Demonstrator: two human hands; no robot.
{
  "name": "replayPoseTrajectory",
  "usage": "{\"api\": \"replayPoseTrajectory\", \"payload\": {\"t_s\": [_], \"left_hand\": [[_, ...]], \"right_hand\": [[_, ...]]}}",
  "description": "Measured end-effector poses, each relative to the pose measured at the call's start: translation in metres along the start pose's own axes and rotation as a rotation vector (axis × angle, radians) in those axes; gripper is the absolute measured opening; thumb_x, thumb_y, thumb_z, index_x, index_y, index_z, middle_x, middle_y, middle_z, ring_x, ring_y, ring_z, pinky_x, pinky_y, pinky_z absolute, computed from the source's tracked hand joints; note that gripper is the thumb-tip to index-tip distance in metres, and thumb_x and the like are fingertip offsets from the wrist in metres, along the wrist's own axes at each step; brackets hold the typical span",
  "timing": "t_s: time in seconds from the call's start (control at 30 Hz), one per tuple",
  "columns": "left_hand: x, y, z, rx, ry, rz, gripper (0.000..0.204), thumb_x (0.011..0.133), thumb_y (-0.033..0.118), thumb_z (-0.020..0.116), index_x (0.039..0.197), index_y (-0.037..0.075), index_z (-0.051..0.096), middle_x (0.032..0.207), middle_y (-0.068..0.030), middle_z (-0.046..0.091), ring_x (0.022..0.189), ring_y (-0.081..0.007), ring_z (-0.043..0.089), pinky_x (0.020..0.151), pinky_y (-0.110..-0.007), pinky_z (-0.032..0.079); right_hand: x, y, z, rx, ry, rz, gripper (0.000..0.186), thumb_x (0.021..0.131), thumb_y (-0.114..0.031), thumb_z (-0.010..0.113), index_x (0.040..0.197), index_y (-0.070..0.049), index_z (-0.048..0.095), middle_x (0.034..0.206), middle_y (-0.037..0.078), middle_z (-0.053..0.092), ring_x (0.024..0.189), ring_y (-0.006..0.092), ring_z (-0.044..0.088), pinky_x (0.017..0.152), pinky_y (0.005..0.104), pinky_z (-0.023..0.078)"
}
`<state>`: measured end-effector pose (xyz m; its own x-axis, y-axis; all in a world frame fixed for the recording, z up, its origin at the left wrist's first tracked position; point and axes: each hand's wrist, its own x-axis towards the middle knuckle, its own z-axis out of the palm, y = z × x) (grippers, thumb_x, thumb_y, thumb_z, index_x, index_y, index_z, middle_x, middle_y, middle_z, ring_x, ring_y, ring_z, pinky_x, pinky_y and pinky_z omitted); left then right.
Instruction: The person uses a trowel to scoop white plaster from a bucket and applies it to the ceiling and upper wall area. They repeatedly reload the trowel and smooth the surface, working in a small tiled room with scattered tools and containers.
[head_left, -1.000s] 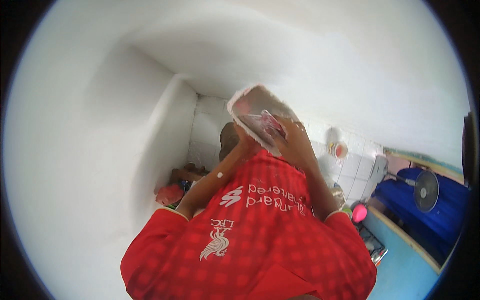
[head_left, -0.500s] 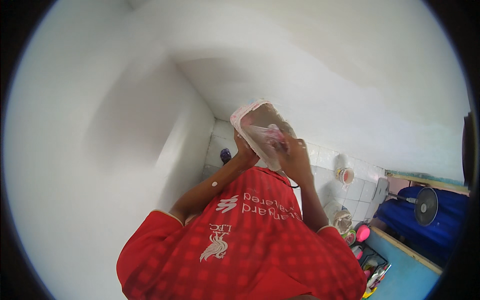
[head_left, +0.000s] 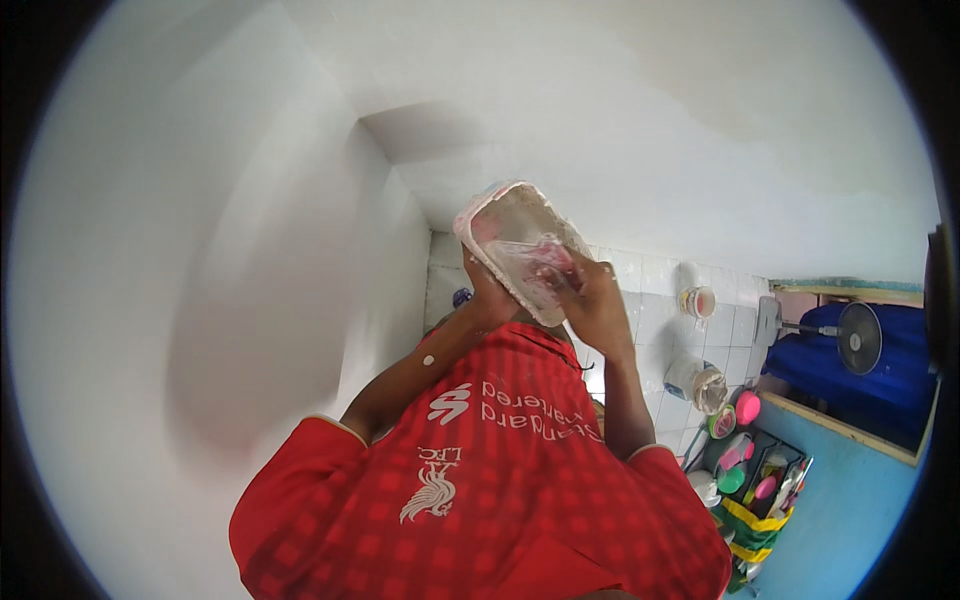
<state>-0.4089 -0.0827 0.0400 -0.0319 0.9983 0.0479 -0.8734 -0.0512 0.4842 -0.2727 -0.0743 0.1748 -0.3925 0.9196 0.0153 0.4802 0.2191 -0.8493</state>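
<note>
A pale, crusted plastic tub (head_left: 520, 215) with pink smears inside is held at chest height, tilted toward me. My left hand (head_left: 486, 292) grips it along the left side, fingers partly hidden beneath. My right hand (head_left: 598, 312) is at the tub's right, closed on a flat, pink-smeared tool (head_left: 545, 262), perhaps a scraper, inside the tub. A white spot marks my left forearm, and my red shirt fills the lower middle of the view.
White walls (head_left: 260, 250) meet in a corner ahead. Below are a tiled surface (head_left: 648, 270), a small bucket (head_left: 697, 301), a larger container (head_left: 694, 382), and a rack (head_left: 775, 470) of colourful dishes. At the right are a fan (head_left: 858, 338) and blue fabric (head_left: 905, 390).
The view has shifted, bringing more of the dish rack into sight. The tub dipped lower in the picture, then rose a little. Both hands keep their holds on tub and tool.
</note>
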Motion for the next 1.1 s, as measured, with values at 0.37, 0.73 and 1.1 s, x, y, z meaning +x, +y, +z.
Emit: {"api": "replayPoseTrajectory", "payload": {"t_s": [0.37, 0.73, 1.1], "left_hand": [[0.01, 0.006, -0.026, -0.454, 0.115, -0.222, 0.054, 0.101, 0.049, 0.046, 0.137, 0.01, 0.049, 0.129, -0.0077, 0.057, 0.115, -0.0248, 0.061, 0.095, -0.043, 0.054], [0.014, 0.024, -0.007, -0.448, 0.063, -0.153, 0.054, 0.098, 0.04, 0.06, 0.139, 0.007, 0.046, 0.128, -0.0094, 0.058, 0.115, -0.0237, 0.06, 0.097, -0.044, 0.053], [0.005, -0.002, -0.057, 0.406, 0.107, 0.166, 0.07, 0.097, 0.063, 0.043, 0.142, 0.011, 0.045, 0.131, -0.0091, 0.057, 0.12, -0.0276, 0.058, 0.099, -0.046, 0.052]], "right_hand": [[0.004, -0.029, 0.015, -0.024, 0.079, 0.065, 0.03, 0.088, -0.009, 0.068, 0.116, 0.002, 0.067, 0.086, 0.023, 0.07, 0.073, 0.04, 0.067, 0.068, 0.0442, 0.052], [0.003, -0.03, 0.029, -0.112, 0.147, 0.014, 0.031, 0.088, -0.007, 0.065, 0.117, 0.003, 0.066, 0.091, 0.023, 0.07, 0.08, 0.0379, 0.068, 0.071, 0.0424, 0.052], [0.008, -0.025, 0.03, -0.036, 0.136, -0.07, 0.028, 0.092, -0.004, 0.064, 0.119, 0.006, 0.064, 0.094, 0.02, 0.073, 0.077, 0.0201, 0.069, 0.072, 0.0323, 0.054]]}}
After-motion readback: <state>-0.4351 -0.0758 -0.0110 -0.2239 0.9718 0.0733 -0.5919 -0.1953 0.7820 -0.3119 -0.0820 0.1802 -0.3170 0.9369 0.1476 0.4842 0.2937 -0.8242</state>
